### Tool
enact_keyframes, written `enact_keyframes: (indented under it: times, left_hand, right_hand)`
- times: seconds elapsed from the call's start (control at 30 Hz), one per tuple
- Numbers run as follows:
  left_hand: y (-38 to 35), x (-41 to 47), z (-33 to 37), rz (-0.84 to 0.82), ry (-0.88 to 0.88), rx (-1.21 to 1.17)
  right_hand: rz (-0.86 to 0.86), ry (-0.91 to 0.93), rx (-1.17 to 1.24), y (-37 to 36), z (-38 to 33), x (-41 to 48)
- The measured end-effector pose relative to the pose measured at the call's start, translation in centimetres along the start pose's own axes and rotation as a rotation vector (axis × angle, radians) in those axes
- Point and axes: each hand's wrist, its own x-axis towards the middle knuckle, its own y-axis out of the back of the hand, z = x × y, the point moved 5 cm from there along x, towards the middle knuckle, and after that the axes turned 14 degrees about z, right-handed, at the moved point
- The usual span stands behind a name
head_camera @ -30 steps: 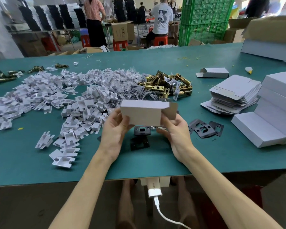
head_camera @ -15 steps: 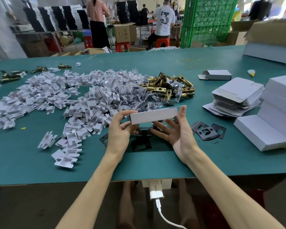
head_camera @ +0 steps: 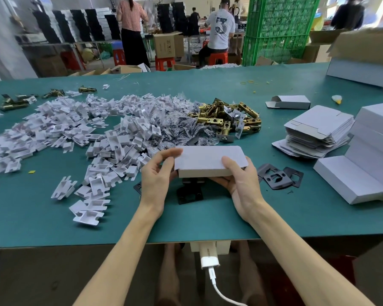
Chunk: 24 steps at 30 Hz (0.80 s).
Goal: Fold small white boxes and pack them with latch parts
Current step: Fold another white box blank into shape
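Observation:
Both hands hold a small white box [head_camera: 205, 163] just above the green table [head_camera: 208, 219]. My left hand [head_camera: 156, 175] grips its left end with fingers on the lid flap. My right hand [head_camera: 237, 175] cups its right end from below, thumb on top. The lid flap lies flat over the box. Black latch plates [head_camera: 189, 192] lie under the box, more black plates [head_camera: 276, 177] to the right. A heap of brass latches [head_camera: 228, 120] sits behind, next to bagged parts [head_camera: 177, 127] and a wide spread of white card inserts [head_camera: 93, 138].
A stack of flat box blanks [head_camera: 316, 131] and rows of folded white boxes [head_camera: 367, 155] stand at the right. One half-folded box [head_camera: 289, 102] lies further back. Loose brass latches [head_camera: 11, 102] lie far left. People work behind the table by green crates [head_camera: 279, 27].
The box stood upright between my hands, was tipped edge-on, and now lies flat with its lid flap folded over the top. My right hand has moved under its right end.

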Motion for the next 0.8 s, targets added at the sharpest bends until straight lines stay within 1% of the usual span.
enact_keyframes:
  times: [0.17,0.27,0.37,0.6,0.73,0.8]
  left_hand:
    - [0.5,0.2,-0.4,0.046,-0.011,0.048]
    - [0.7,0.3,-1.1,0.083,0.076,0.030]
    - [0.3,0.5,-1.8,0.034,0.144,0.035]
    - [0.0,0.3,-1.2,-0.046,0.056,0.068]
    - [-0.1,0.2,-0.9,-0.059,0.044,0.072]
    - [0.1,0.4,-1.3,-0.046,0.067,0.058]
  right_hand:
    - [-0.019,-0.011,-0.010,-0.1,0.0,-0.3]
    - [-0.031,-0.036,0.006,-0.1,0.2,-0.3]
    - [-0.042,-0.045,0.013,-0.2,0.2,-0.3]
    - [-0.057,-0.050,0.029,-0.2,0.1,-0.6]
    - [-0.061,-0.062,0.026,-0.2,0.1,-0.7]
    - [-0.069,-0.068,0.026,-0.2,0.2,-0.7]
